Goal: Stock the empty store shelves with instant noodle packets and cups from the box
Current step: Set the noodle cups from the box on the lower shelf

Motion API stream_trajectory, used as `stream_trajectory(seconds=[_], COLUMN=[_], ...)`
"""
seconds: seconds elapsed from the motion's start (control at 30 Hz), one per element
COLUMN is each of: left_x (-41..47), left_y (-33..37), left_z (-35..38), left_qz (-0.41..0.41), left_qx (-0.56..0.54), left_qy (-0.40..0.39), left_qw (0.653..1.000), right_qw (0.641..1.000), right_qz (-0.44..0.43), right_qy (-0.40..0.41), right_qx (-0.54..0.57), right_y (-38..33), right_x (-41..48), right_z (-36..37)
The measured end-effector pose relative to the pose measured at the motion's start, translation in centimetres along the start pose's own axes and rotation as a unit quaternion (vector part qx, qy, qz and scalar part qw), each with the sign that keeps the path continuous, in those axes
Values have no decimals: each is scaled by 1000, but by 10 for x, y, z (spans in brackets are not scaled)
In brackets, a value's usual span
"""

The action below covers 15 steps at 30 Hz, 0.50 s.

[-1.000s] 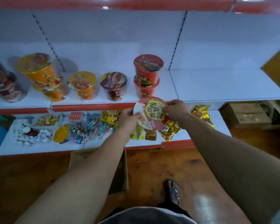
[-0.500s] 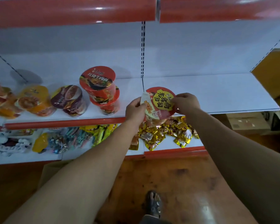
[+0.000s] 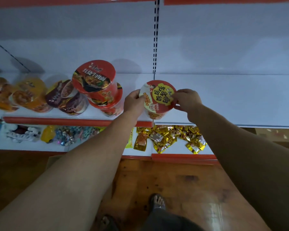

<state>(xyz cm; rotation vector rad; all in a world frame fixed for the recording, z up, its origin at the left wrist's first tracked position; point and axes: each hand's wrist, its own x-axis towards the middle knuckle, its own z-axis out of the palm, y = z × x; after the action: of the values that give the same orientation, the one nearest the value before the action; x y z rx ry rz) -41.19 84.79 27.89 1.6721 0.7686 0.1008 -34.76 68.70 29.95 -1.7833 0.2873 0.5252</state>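
Held item: round red-lidded instant noodle cup with a yellow label patch (image 3: 158, 97), upright, lid facing the camera.
Cup location: over the front edge of the white metal middle shelf (image 3: 232, 100), at the seam below the black-slotted upright (image 3: 155, 39); cannot tell if its base touches the board.
Left hand: left hand (image 3: 133, 101) grips the cup's left side, fingers curled round the rim.
Right hand: right hand (image 3: 188, 100) grips the cup's right side, fingers curled over the lid edge, thumb low on the wall.
Neighbours: stack of two red noodle cups (image 3: 97, 84) just left of the held cup, apart from it; top one tilted.
Further left: dark purple noodle cup (image 3: 65, 95), then orange noodle cups (image 3: 30, 92), all on the same shelf, some leaning.
Shelf trim: red front strip (image 3: 57, 121) under the stocked section.
Lower shelf: gold foil snack packets (image 3: 165, 139) loose under the held cup; mixed small sweets (image 3: 63, 135) to the left, blurred.
Floor: brown wooden floor (image 3: 182, 180); sandalled foot (image 3: 158, 200) below the arms.
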Motion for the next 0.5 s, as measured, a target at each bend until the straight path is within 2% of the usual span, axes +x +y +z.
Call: stream_trajectory(seconds=[0.3, 0.5], left_x=[13, 3], left_y=[-13, -8], left_z=[1, -7], left_qz=[-17, -29], left_qx=[14, 16], left_qy=[-12, -24], left_qw=[1000, 999], right_qw=[999, 993], right_qz=[0, -4], right_qy=[-10, -5], right_qx=[-40, -115], right_y=[6, 7], right_x=[16, 13], right_z=[10, 7])
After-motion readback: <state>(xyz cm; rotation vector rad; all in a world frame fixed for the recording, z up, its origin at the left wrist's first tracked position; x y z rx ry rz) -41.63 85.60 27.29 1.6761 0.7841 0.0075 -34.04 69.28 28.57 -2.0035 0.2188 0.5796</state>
